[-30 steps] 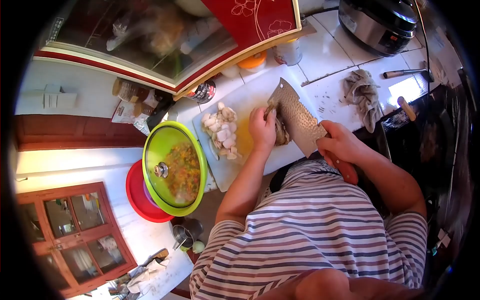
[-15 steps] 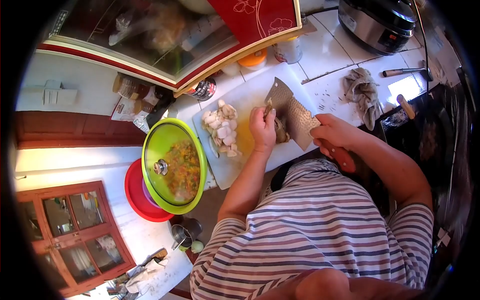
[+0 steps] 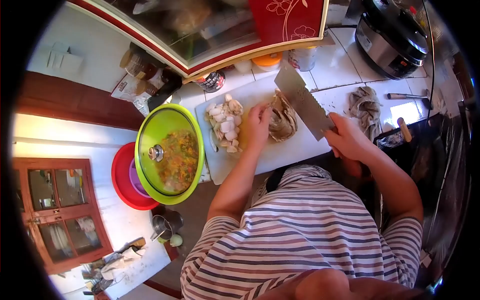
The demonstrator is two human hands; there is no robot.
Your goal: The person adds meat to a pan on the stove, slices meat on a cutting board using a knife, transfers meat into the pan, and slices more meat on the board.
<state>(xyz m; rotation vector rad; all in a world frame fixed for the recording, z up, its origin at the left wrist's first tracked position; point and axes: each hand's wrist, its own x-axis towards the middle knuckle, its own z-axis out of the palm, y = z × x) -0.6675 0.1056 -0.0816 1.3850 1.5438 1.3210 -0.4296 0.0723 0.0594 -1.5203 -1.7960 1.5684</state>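
My right hand grips a cleaver by its reddish handle. The broad metal blade is tilted over the right side of a white cutting board. A brown, folded, mushroom-like piece of food lies on the board, left of the blade and apart from its lower part. My left hand is at the left edge of this piece with fingers curled against it; the fingertips are partly hidden. Beside that hand, on the board's left, sits a pile of pale cut pieces.
Left of the board is a green bowl under a glass lid, with a red basin below. Behind stand jars and a red-framed cabinet. A cooker, a rag and a dark stove lie to the right.
My left hand has lowered and moved slightly left, and the brown piece now shows spread on the board. The cleaver has turned, showing its blade more flatly. The whole view has shifted.
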